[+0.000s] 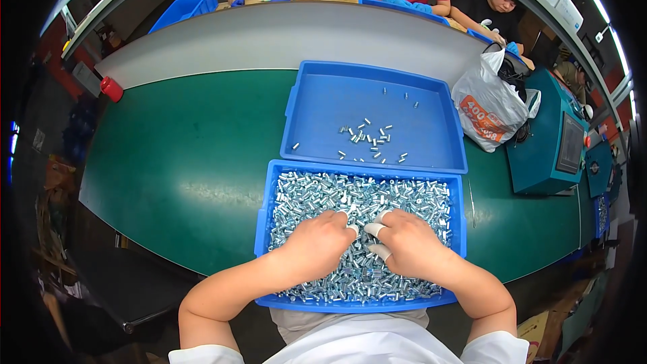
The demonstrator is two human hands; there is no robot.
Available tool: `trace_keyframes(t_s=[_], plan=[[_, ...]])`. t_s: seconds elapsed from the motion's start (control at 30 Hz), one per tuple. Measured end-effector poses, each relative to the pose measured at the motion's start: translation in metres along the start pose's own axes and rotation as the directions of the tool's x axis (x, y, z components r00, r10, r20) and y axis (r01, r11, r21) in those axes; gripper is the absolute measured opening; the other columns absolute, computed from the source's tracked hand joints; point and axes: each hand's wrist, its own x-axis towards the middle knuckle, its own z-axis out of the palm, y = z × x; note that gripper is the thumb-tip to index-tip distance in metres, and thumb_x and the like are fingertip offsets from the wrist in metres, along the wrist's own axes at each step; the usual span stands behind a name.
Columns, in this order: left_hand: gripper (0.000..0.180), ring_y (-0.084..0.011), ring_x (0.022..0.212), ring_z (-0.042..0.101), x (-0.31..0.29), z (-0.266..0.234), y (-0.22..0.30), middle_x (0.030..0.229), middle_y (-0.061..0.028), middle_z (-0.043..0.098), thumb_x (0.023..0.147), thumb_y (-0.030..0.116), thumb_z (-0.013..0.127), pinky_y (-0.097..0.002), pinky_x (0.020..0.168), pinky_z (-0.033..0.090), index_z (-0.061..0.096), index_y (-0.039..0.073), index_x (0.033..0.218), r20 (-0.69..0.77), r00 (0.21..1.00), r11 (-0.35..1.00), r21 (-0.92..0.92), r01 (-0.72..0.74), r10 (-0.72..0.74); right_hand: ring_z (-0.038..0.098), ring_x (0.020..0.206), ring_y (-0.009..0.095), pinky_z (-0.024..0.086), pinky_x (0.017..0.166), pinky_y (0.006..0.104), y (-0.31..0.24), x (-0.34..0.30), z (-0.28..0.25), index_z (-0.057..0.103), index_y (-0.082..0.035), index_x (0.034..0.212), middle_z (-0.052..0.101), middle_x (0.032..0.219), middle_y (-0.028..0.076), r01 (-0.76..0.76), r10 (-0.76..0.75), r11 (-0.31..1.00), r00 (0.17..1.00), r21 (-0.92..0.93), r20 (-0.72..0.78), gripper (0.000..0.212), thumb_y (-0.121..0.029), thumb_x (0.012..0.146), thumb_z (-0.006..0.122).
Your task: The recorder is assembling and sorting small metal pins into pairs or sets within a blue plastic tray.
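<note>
A blue tray [265, 212] in front of me is filled with small, shiny metal cylinders [418, 195], perhaps threaded inserts. Both my hands are over this heap, with white finger cots on several fingertips. My left hand [315, 246] is curled, thumb and fingertips close together near the middle; whatever they pinch is too small to make out. Facing it, my right hand [414, 243] has its thumb and fingers apart, tips against the pieces, and no piece shows between them. A second blue tray [337, 98] lies just beyond, with a scatter of the same cylinders on its bottom.
The trays rest on a green tabletop [182, 155] with a grey partition [256, 44] behind it. To the right stand a stuffed white plastic bag [488, 98] and a teal machine with a screen [549, 141]. A red container [111, 89] sits far left. Co-workers sit beyond the partition.
</note>
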Motion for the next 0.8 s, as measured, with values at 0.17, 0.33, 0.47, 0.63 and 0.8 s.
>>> trace_keyframes(t_s=[0.17,0.33,0.47,0.63,0.8], plan=[[0.017,-0.0332,0.087,0.063,-0.004,-0.008,-0.013,0.088,-0.0123,0.058,0.081,0.006,0.074,-0.0452,0.072,0.054,0.069,0.002,0.097,-0.003,0.998,0.992,-0.105,-0.065,0.065,0.064,0.094,0.033,0.054,0.082,0.0442,-0.004,0.003,-0.002,0.072,-0.006,0.111,0.066,0.098,0.012,-0.003,0.004,0.999,1.0,0.032,-0.019,0.029,-0.016,0.084,0.076],[0.034,-0.0325,0.091,0.064,-0.015,-0.03,-0.017,0.096,-0.0127,0.063,0.082,0.016,0.081,-0.0432,0.075,0.055,0.072,0.004,0.112,-0.081,0.997,0.991,-0.136,-0.011,0.0,0.064,0.091,0.031,0.054,0.081,0.0423,-0.004,0.005,-0.003,0.072,-0.006,0.11,0.067,0.093,0.009,0.04,-0.038,0.998,0.998,0.052,-0.04,0.03,-0.012,0.081,0.077],[0.045,-0.0333,0.095,0.065,-0.025,-0.046,-0.014,0.109,-0.0141,0.063,0.08,0.017,0.082,-0.0419,0.082,0.055,0.069,0.005,0.121,-0.056,0.992,0.993,0.014,0.113,-0.112,0.064,0.09,0.031,0.054,0.08,0.0424,-0.003,0.005,-0.003,0.072,-0.007,0.106,0.068,0.093,0.009,0.047,-0.044,0.996,0.998,0.081,-0.044,0.026,-0.008,0.081,0.075],[0.042,-0.0377,0.096,0.064,-0.024,-0.035,-0.016,0.108,-0.0173,0.056,0.083,0.009,0.077,-0.0448,0.082,0.054,0.068,0.004,0.123,0.115,0.989,0.986,-0.131,0.104,-0.089,0.064,0.093,0.031,0.055,0.08,0.0437,-0.002,0.004,-0.001,0.071,-0.004,0.106,0.064,0.092,0.011,0.065,-0.06,0.989,0.997,0.133,-0.043,0.025,-0.007,0.08,0.073],[0.041,-0.0374,0.091,0.064,-0.02,-0.03,-0.021,0.104,-0.0182,0.054,0.082,0.007,0.075,-0.0459,0.078,0.054,0.067,0.001,0.121,0.137,0.989,0.986,-0.143,0.082,-0.063,0.065,0.094,0.032,0.055,0.079,0.0453,0.0,0.005,0.003,0.071,-0.005,0.105,0.065,0.091,0.011,0.037,-0.03,0.989,0.998,0.146,-0.048,0.025,-0.007,0.08,0.073]])
